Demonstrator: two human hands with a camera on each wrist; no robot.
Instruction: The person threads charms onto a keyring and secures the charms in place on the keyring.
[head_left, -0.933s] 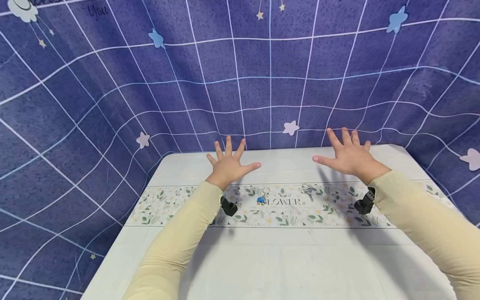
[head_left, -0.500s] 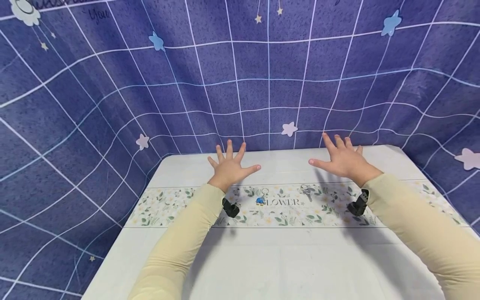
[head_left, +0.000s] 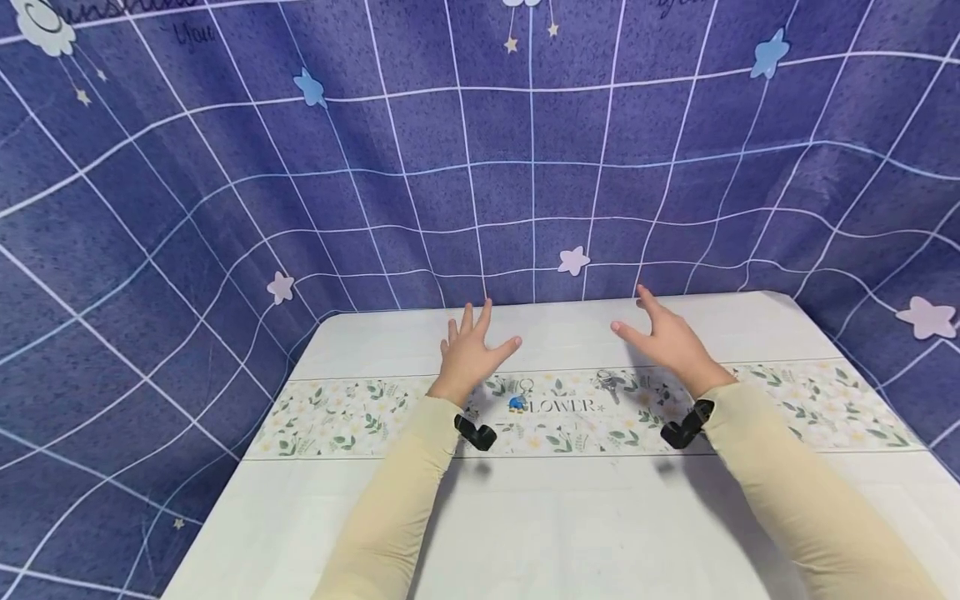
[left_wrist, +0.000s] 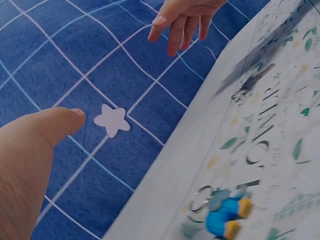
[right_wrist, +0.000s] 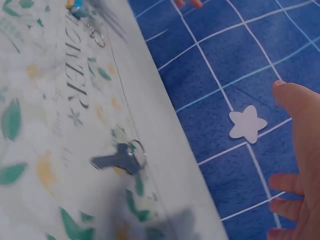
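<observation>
My left hand (head_left: 471, 360) hovers over the table's far half with fingers straight and thumb stretched out to the right. Opposite it, my right hand (head_left: 672, 343) hangs in the air with its thumb pointing left. Neither holds anything. On the printed floral band between them lies a small blue keychain figure (head_left: 517, 404) with yellow feet and a metal ring, closer to my left hand. A grey key (right_wrist: 117, 159) on a ring lies farther right, closer to my right hand.
The white table (head_left: 525, 525) carries a flower-patterned band (head_left: 330, 417) with lettering. Behind and to the left hangs a blue curtain (head_left: 420, 192) with grid lines and stars. A black camera mount (head_left: 476, 433) sits on my left wrist, another (head_left: 686, 427) on my right.
Both hands have turned and their fingers have drawn closer together. My right hand has moved left and a little nearer; my left has shifted slightly right and nearer. Keychain and key lie unmoved.
</observation>
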